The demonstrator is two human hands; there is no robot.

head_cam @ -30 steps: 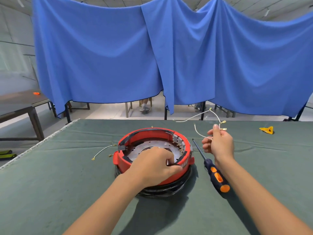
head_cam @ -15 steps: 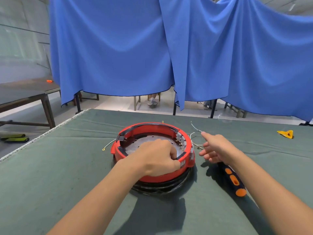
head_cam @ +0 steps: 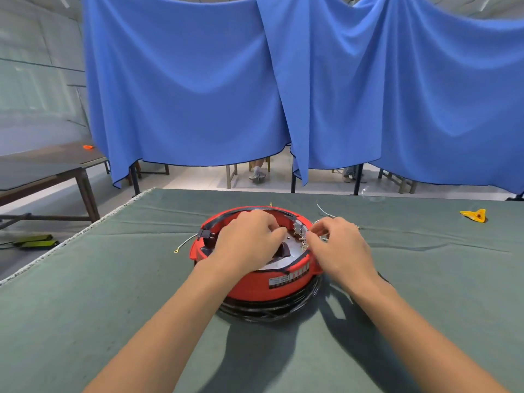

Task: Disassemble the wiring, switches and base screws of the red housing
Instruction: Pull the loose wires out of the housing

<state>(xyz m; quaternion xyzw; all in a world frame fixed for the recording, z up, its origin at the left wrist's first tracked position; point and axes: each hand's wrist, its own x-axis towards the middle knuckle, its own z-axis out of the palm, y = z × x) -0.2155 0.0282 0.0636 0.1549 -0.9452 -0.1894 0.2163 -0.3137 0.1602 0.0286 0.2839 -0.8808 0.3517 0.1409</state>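
The round red housing sits on the green table cover on top of a coil of black cable. My left hand lies over its metal inner plate with its fingers curled toward the grey switch block; what they hold is hidden. My right hand reaches in from the right, and its thumb and forefinger pinch a small wire terminal at the switch block. A loose white wire lies on the table just behind that hand. A wire with a ring terminal sticks out of the housing's left side.
A yellow plastic piece lies at the far right of the table. The table's left edge runs diagonally, with another table beyond it. Blue curtains hang behind. My right forearm covers the screwdriver seen earlier.
My right hand lowered the white wire onto the table and moved left to the switch block. My left hand shifted from the near rim further into the housing.
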